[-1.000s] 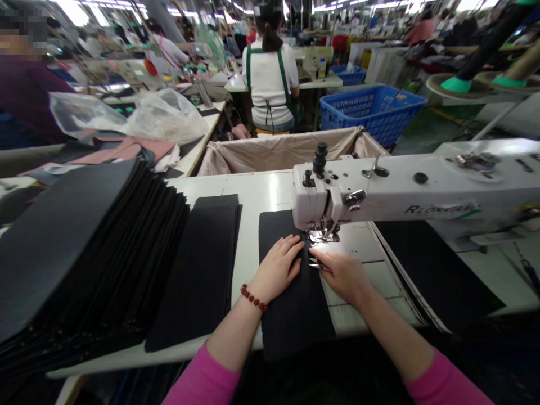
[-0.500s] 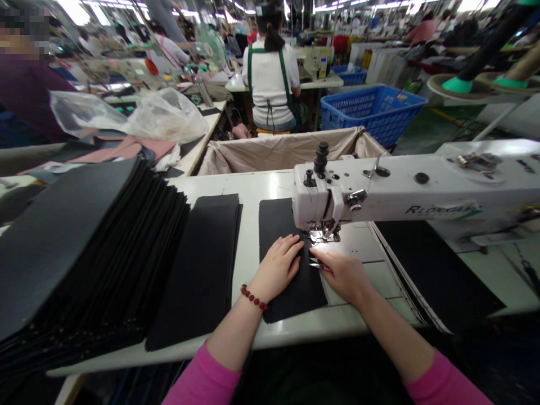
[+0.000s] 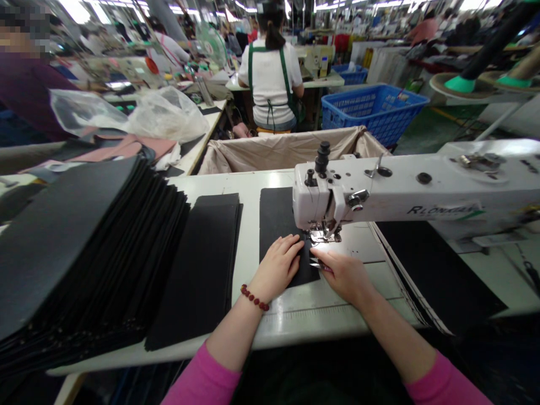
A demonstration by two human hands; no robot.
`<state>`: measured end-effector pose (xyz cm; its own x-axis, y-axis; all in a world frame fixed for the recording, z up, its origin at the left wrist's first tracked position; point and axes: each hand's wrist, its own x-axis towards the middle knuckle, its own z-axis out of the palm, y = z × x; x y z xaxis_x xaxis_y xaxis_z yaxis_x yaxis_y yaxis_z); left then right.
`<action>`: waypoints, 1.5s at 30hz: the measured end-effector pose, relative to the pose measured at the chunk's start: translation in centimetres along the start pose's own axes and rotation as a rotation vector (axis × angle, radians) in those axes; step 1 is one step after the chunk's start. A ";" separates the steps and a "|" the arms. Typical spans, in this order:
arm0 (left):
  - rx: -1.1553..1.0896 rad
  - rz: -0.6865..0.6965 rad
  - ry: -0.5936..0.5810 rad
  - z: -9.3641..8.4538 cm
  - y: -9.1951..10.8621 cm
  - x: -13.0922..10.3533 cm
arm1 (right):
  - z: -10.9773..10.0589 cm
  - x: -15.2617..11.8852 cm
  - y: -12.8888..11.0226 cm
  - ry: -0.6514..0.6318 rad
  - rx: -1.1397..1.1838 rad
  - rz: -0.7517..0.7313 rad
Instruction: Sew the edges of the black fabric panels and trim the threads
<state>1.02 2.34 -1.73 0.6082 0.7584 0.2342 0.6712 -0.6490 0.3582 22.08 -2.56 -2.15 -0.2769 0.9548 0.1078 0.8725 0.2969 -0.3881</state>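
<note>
On my feed, left hand (image 3: 282,260) lies flat on the black panel (image 3: 276,216), fingers lightly spread, gripping nothing; panel runs under them and on ahead, long axis pointing away from the wearer, right edge by the presser foot (image 3: 324,237). Left hand is nearer, being on top; right hand (image 3: 343,273) sits beside that edge, curled round snips (image 3: 314,264), though I can't tell whether its fingertips touch the panel. Machine (image 3: 379,188) reaches off right. Pale table (image 3: 316,323), left to right: tall stack (image 3: 63,214), low stack (image 3: 198,264), panel, black pieces (image 3: 434,270). Beyond, I get plastic bag (image 3: 164,115), cloth bin (image 3: 274,154), co-worker (image 3: 272,84) facing away, blue crate (image 3: 371,115).
</note>
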 end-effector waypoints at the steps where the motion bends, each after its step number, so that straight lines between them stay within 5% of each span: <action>1: -0.001 0.001 -0.002 0.0 0.0 0.0 | 0.0 0.0 0.0 -0.001 -0.002 0.000; 45: -0.001 -0.042 -0.019 0.4 -0.3 0.4 | -0.1 0.1 0.0 0.041 0.046 0.003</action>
<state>1.24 2.81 -2.13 0.5872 0.7839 0.2019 0.6963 -0.6163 0.3679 22.11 -2.44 -2.05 -0.2571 0.9556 0.1442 0.8535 0.2945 -0.4298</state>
